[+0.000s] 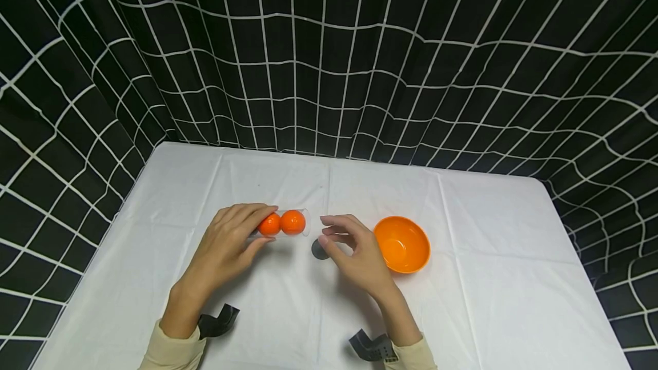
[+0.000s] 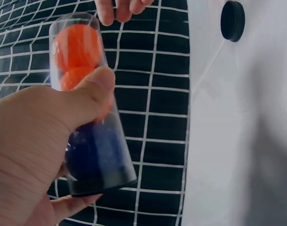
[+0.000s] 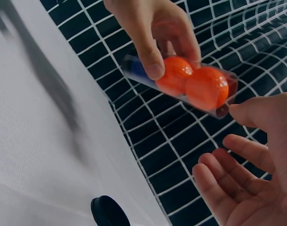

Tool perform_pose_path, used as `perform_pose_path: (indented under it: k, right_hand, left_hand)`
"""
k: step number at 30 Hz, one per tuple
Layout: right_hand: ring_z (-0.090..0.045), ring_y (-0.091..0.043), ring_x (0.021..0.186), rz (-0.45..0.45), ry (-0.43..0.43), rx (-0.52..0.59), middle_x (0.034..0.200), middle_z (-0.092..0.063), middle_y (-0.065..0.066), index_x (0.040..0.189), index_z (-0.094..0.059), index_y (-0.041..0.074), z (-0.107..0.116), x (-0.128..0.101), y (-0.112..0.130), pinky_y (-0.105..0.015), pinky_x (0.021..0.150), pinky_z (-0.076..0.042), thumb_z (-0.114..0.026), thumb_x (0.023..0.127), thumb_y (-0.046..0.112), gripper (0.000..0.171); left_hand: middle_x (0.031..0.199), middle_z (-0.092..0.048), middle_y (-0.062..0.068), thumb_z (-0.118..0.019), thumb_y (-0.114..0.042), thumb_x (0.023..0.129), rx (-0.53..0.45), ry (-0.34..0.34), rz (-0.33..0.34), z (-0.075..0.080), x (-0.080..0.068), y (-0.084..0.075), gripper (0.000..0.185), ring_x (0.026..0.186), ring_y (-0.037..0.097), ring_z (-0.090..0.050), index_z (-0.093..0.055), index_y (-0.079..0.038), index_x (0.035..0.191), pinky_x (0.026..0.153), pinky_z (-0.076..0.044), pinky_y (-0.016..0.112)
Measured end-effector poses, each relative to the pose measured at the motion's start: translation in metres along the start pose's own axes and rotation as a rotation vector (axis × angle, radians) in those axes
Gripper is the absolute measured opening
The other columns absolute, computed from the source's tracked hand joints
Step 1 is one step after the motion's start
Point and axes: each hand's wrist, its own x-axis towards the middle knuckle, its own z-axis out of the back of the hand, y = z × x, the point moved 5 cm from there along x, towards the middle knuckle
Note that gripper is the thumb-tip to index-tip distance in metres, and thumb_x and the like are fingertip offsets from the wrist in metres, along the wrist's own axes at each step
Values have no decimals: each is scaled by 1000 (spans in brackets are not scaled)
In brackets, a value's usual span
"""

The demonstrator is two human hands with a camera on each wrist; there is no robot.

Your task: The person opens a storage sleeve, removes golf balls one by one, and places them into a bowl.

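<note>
My left hand (image 1: 225, 240) grips a clear plastic tube (image 2: 116, 153) held on its side above the table, thumb and fingers on opposite walls. Two orange balls (image 1: 293, 222) sit inside towards the right end. Behind them, in the left wrist view, a dark blue ball (image 2: 94, 150) lies near the tube's black base. Just right of the uncapped end is my right hand (image 1: 364, 257), fingers loosely bent and holding nothing. Below the gap between the hands, a round black cap (image 1: 319, 249) lies on the table, partly behind the right fingertips in the head view.
An orange bowl (image 1: 402, 244) stands right beside the right hand, which overlaps its left rim in the head view. White cloth (image 1: 514, 278) covers the table. Dark curtains with a white grid (image 1: 339, 44) rise behind and along the sides.
</note>
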Motion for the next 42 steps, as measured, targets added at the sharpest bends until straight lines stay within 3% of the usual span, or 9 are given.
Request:
perform_pose_path:
  k: [4, 9, 21, 29, 34, 38, 42]
  right_hand:
    - [-72, -18, 109, 2, 2, 27, 125, -71, -13, 129, -71, 5, 0, 0, 0, -25, 102, -60, -76, 95, 4, 34]
    - [-72, -31, 114, -2, 8, 59, 128, -70, -16, 131, -70, 4, 0, -1, 1, -25, 102, -60, -75, 96, 4, 35]
    - [-71, -31, 119, -24, 37, 147, 136, -66, -20, 134, -66, 0, -6, 0, -3, -28, 99, -62, -76, 94, -1, 41]
    - [-69, -40, 123, -69, 53, 181, 140, -66, -21, 136, -65, 2, -10, 0, -7, -26, 99, -62, -75, 96, 1, 42]
    - [-70, -34, 124, -101, 54, 177, 141, -67, -19, 136, -65, 3, -10, 0, -9, -25, 97, -62, -75, 96, 4, 41]
    - [-73, -30, 118, -141, 67, 190, 137, -68, -20, 138, -64, 3, -12, 0, -10, -24, 95, -62, -75, 97, 6, 43]
    - [-78, -36, 109, -181, 74, 224, 132, -69, -22, 139, -63, 3, -12, 0, -12, -24, 93, -63, -75, 97, 7, 44]
  left_hand:
    - [129, -75, 3, -88, -25, 86, 21, -29, -34, 3, 0, -2, 53, 120, 25, -68, -71, -15, 136, 109, -49, 47]
    - [124, -76, 2, -92, -24, 82, 41, -66, -70, 5, 0, -3, 53, 116, 24, -69, -74, -17, 131, 105, -49, 47]
    - [117, -76, 1, -94, -14, 76, 94, -150, -139, 7, 3, -7, 51, 109, 23, -68, -77, -20, 123, 99, -48, 49]
    - [117, -76, 1, -93, -14, 78, 136, -149, -155, 5, 3, -9, 48, 110, 24, -68, -77, -19, 123, 99, -49, 47]
    - [117, -77, 0, -89, -12, 82, 173, -152, -162, 6, 2, -10, 44, 110, 23, -68, -77, -20, 124, 101, -48, 46]
    - [117, -77, 1, -89, -12, 82, 190, -170, -175, 8, 2, -10, 44, 110, 24, -68, -77, -20, 124, 99, -49, 47]
    - [119, -77, 2, -91, -13, 80, 188, -167, -178, 8, 2, -9, 47, 112, 25, -69, -77, -19, 125, 100, -49, 48]
